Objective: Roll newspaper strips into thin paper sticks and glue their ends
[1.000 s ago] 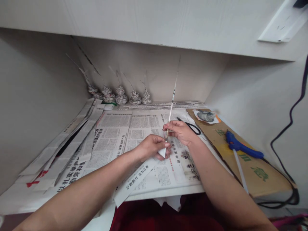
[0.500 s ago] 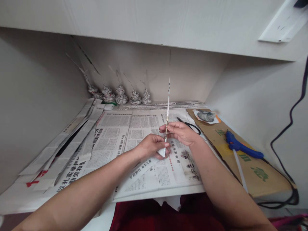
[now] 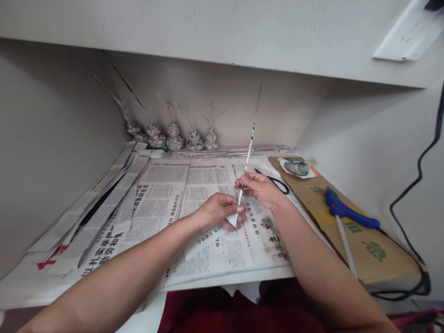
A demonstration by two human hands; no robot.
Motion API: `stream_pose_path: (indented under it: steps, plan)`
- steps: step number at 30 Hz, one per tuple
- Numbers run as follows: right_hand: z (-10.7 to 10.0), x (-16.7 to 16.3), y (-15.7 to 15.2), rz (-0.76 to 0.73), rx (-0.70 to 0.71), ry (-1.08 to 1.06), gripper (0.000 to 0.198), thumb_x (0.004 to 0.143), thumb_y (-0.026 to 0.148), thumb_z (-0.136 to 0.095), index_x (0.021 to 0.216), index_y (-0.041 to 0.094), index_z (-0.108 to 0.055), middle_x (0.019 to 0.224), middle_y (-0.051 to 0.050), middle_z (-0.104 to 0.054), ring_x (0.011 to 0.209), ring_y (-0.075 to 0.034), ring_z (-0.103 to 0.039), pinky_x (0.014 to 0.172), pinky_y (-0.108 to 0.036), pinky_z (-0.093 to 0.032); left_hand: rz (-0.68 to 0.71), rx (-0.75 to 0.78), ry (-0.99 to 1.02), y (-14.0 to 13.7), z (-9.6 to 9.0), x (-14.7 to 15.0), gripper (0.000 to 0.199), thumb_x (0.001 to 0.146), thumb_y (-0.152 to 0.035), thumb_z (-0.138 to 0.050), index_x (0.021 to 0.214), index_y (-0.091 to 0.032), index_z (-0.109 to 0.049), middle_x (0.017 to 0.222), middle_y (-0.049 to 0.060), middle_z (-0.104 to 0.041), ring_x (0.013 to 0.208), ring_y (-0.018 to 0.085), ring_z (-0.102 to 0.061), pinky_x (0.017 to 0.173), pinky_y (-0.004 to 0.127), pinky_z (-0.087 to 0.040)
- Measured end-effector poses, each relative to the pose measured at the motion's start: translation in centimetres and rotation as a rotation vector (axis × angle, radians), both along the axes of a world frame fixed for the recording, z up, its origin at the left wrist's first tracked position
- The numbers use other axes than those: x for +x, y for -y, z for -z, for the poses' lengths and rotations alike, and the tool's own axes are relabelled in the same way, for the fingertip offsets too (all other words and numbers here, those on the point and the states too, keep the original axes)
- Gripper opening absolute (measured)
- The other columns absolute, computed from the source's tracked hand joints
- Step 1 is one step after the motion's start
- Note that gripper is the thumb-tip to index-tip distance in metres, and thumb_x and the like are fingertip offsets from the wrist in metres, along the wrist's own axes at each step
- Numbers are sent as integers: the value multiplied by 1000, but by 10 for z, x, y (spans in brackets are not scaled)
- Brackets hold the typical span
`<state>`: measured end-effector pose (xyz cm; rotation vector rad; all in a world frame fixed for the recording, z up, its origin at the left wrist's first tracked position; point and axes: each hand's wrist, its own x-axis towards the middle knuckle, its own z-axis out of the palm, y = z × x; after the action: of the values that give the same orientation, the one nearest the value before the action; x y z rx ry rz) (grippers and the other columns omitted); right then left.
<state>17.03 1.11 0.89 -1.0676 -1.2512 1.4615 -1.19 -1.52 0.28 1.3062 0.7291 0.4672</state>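
Between my hands a newspaper strip is wound into a slim paper tube (image 3: 249,150), tilted up and slightly right. Out of its top sticks a thin rod (image 3: 258,99). My left hand (image 3: 222,210) pinches the tube's lower end, where the unrolled newspaper strip (image 3: 204,240) trails down to the left. Higher up, the fingers of my right hand (image 3: 258,187) are closed round the tube. Both hands hover over newspaper sheets (image 3: 163,185) spread on the desk. Just beyond my right hand lie black-handled scissors (image 3: 277,181).
Cut newspaper strips (image 3: 100,208) lie at the left. Several woven paper gourds (image 3: 175,137) stand at the back beside finished paper tubes (image 3: 229,152). On cardboard (image 3: 367,259) at the right are a blue glue gun (image 3: 347,210) and a grey cloth-like lump (image 3: 297,167). A shelf (image 3: 208,32) overhangs the desk.
The paper tube and rod have leaned over to the right at the top. My right hand has shifted slightly up the tube. The strip below has moved a little; my left hand stays nearly in place.
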Motion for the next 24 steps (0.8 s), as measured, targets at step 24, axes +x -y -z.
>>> stream_pose_path:
  steps: [24]
  plan:
    - [-3,3,1,-121,21,-30,27,76,41,-66,90,18,-70,95,-7,-66,94,-19,-58,74,-30,-46,48,4,14,-5,8,-2,31,75,-44,-63,78,-13,-60,77,6,-63,66,15,-63,53,27,-53]
